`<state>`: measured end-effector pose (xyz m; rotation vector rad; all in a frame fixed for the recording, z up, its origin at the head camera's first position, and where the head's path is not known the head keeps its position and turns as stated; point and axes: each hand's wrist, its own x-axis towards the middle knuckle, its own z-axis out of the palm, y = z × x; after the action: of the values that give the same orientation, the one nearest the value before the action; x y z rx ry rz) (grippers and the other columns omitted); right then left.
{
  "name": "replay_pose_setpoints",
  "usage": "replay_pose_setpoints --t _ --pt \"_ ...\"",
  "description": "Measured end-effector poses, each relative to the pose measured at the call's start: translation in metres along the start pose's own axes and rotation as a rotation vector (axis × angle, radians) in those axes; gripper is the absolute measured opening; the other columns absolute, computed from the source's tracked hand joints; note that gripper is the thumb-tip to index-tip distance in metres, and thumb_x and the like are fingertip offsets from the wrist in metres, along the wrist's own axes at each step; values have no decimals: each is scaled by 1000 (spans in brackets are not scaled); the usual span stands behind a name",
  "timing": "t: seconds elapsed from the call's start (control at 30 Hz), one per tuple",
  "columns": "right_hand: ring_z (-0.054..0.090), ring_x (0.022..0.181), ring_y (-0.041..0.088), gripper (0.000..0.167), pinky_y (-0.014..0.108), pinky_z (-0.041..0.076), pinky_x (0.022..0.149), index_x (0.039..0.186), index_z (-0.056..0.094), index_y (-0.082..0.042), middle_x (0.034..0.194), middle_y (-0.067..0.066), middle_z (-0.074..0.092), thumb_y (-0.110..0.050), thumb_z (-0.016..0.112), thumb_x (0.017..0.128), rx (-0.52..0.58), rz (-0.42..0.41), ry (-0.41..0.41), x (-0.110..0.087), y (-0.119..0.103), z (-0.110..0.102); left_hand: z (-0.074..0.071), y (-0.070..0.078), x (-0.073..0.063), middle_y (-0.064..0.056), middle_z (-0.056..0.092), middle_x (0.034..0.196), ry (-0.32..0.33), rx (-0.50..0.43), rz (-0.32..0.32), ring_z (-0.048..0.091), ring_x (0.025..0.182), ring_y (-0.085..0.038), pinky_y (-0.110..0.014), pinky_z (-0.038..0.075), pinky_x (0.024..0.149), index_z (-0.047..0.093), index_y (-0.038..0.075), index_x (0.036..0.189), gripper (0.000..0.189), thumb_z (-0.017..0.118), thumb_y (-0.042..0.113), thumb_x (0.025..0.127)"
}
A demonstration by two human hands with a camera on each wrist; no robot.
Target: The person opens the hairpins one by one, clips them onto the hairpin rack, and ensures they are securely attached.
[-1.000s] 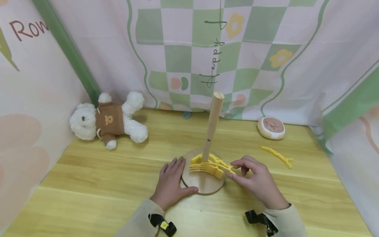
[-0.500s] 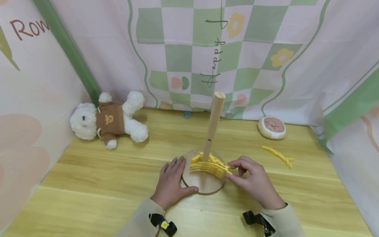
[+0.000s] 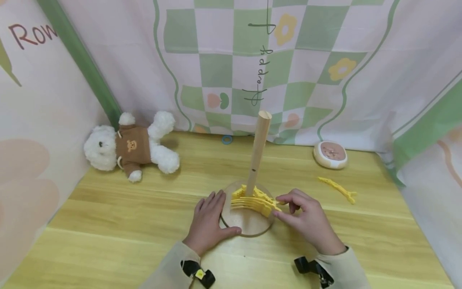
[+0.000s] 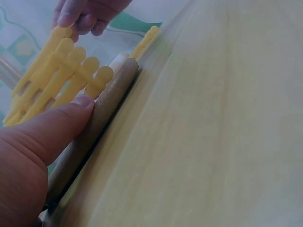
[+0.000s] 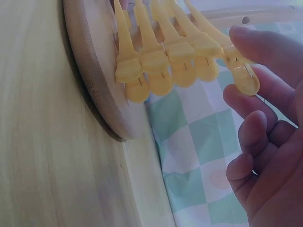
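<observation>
A wooden post (image 3: 258, 148) rises from a round wooden base (image 3: 249, 228) in the head view. Several yellow plastic hair clips (image 3: 252, 204) are stacked in a row around the foot of the post, their rounded levers toward the right. My left hand (image 3: 208, 228) rests over the base's left rim, fingers straight and thumb along the front edge. At the row's right end, my right hand (image 3: 306, 216) pinches the lever end of one hair clip (image 5: 245, 79) between thumb and fingers. In the right wrist view this clip is the topmost, its levers squeezed together.
One loose yellow hair clip (image 3: 337, 188) lies to the right on the wooden table (image 3: 126, 224). Behind it stands a small white-and-pink device (image 3: 331, 154). A plush dog (image 3: 131, 146) in a brown shirt lies at the back left, and a blue ring (image 3: 227, 139) near the curtain.
My right hand has moved slightly left with the pinched hair clip, bringing it in line with the row. My left hand has stayed on the base.
</observation>
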<state>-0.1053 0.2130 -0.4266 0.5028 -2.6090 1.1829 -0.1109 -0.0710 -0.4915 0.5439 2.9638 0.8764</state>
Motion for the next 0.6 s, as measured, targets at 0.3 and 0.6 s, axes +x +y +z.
replay_pose_setpoints --t 0.3,0.6 --pt "50 69 9 30 22 45 57 99 75 -16 75 0 59 -9 89 74 13 25 -6 0 -2 0 -3 5 0 -11 32 162 -19 -5 -19 26 150 -33 -56 13 121 33 6 156 113 74 71 73" --pt "49 68 8 29 24 43 55 99 75 -16 74 0 56 -9 89 74 -8 -1 4 0 -2 1 -4 4 0 -12 30 162 -29 10 -10 25 150 -34 -57 13 121 32 5 157 113 72 72 75"
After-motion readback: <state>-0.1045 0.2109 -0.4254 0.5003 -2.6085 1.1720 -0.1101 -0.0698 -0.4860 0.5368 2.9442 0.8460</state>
